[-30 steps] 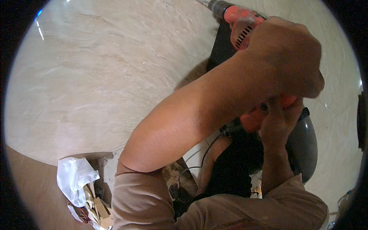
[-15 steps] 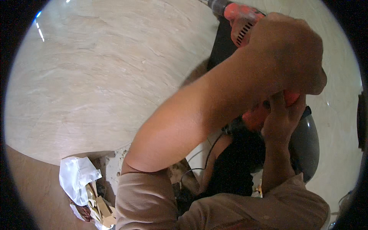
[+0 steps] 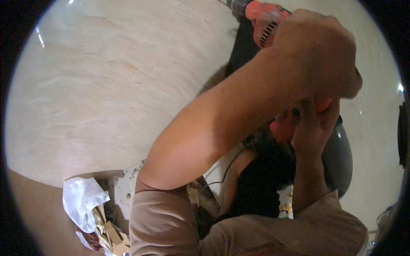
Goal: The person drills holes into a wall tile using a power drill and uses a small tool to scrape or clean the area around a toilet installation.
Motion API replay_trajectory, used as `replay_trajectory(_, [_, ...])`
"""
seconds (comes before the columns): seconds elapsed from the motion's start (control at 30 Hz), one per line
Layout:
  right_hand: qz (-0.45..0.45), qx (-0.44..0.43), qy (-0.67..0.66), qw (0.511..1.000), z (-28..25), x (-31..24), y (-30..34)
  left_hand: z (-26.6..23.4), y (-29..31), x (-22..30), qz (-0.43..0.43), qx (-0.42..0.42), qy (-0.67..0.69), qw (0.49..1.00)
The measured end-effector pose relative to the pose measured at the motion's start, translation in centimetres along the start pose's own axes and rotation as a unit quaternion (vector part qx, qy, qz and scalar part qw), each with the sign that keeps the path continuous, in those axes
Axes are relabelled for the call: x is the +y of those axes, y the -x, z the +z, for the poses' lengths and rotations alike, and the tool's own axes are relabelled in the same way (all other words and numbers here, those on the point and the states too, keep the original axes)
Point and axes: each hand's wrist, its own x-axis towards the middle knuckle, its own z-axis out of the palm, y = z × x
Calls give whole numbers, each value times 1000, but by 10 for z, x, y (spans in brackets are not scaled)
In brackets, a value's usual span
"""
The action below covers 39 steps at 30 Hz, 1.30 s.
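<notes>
A red power drill (image 3: 264, 26) with a black front end (image 3: 240, 6) points up and left at the top of the view. My left hand (image 3: 318, 53) is closed over the drill's body, its fingers curled round the far side. Below it, my right hand (image 3: 315, 121) is wrapped round the red rear handle (image 3: 283, 129). My left forearm crosses in front and hides much of the drill's middle. The tip of the drill runs out of the picture, so what it touches cannot be seen.
A large pale, marbled surface (image 3: 111, 94) fills the left. Behind the drill is a black flat-sided object (image 3: 242, 49). By my right arm stands a dark, glossy rounded object (image 3: 343, 158). A thin cable (image 3: 232, 164) runs beneath my arms. White plastic (image 3: 83, 200) and cardboard scraps (image 3: 114, 234) lie lower left.
Drill and both hands appear slightly higher and further left in the picture, as do the surroundings. The grip of both hands is unchanged.
</notes>
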Motion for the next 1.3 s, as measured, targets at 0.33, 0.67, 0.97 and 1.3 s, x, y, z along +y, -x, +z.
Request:
replay_trajectory(0.33, [-24,33,31,999,8,-5,2,-9,6,6,1,-3,1,1000])
replay_trajectory(0.67, [6,42,-27,999,6,-17,7,-14,13,19,-19,-36,-12,999])
replay_trajectory(0.97, [14,-20,-39,999,-16,16,0,13,-6,22,28,-27,-102,994])
replay_trajectory(1.3, [-26,-7,-18,999,-28,-4,3,25,41,50,56,249,-131,958])
